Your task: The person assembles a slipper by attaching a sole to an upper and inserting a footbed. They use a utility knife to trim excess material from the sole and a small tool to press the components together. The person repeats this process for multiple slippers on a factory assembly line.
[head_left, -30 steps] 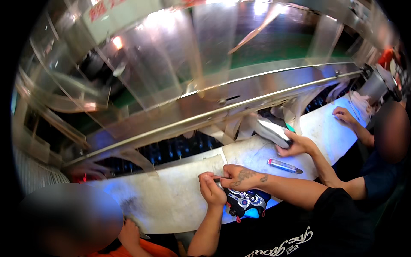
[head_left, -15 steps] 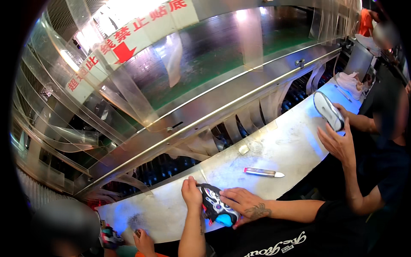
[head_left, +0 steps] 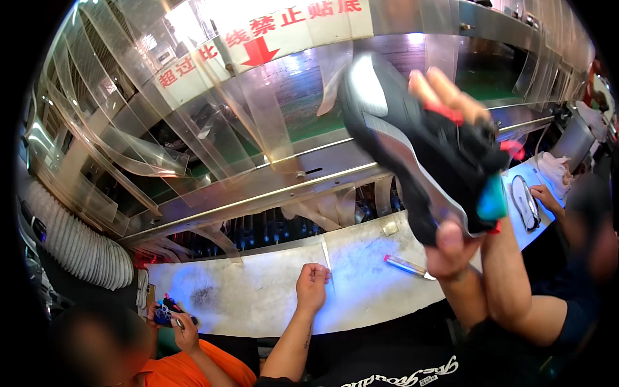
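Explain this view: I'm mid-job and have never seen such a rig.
No machine arms here: these are a person's bare hands, seen from a fisheye camera worn on the head, so straight edges bend. The right hand has a grip on the lower end of a black shoe, close to the camera. Another hand is at the shoe's far side; its arm seems to run to a co-worker's dark blue sleeve. The left hand, curled, is over the pale work surface; whether it holds anything is unclear. On that surface lie a pen-like tool and a small pale square. Behind stands a metal machine.
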Tool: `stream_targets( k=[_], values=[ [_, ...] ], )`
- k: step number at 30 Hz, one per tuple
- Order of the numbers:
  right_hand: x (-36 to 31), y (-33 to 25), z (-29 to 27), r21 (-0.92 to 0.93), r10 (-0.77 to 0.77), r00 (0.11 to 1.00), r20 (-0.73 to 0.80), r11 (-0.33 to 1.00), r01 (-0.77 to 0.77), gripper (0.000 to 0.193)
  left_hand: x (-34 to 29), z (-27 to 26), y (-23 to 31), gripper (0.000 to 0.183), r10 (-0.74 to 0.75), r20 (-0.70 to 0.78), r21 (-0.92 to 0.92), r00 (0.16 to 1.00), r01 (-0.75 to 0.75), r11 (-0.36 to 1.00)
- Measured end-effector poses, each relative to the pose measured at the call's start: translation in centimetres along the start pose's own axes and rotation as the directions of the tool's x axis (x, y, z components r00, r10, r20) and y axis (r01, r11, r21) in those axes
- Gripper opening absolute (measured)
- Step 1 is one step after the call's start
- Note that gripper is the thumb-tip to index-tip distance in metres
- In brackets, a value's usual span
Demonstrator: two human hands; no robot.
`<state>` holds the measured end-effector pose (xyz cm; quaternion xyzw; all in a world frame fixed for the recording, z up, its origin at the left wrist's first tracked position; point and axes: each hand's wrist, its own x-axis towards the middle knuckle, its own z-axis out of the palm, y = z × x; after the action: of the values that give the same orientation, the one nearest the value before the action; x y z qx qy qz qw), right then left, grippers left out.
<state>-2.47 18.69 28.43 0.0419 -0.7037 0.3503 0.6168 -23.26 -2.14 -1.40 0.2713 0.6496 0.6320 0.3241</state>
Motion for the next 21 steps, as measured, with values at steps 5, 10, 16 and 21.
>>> stream_targets(
  k=[5, 10, 16, 21],
  values=[
    [4.3, 1.2, 11.3, 0.054, -0.052, 0.930, -0.365, 0.996, 0.076, 0.058, -1.7, -3.5, -1.1, 0.017, -0.026, -0.029, 0.122, 0.999, 0.029, 0.992],
    [16.1, 9.6, 13.9, -0.675, -0.588, 0.757, -0.286, 0.684, 0.276, 0.034, -3.2, -7.8, 0.9, 0.021, 0.083, -0.033, 0.376, 0.996, -0.064, 0.924],
    [28.0, 15.6, 12.4, -0.976, 0.038, 0.996, 0.079, 0.204, 0.070, 0.034, 0.7, -10.4, 2.5, 0.026, 0.150, -0.141, 0.403, 0.979, -0.081, 0.912],
    [17.9, 18.1, 19.5, -0.675, -0.299, 0.671, 0.678, 0.108, 0.730, 0.030, 1.1, -12.7, 0.7, 0.033, 0.128, -0.179, 0.565, 0.975, -0.005, 0.825]
  ],
)
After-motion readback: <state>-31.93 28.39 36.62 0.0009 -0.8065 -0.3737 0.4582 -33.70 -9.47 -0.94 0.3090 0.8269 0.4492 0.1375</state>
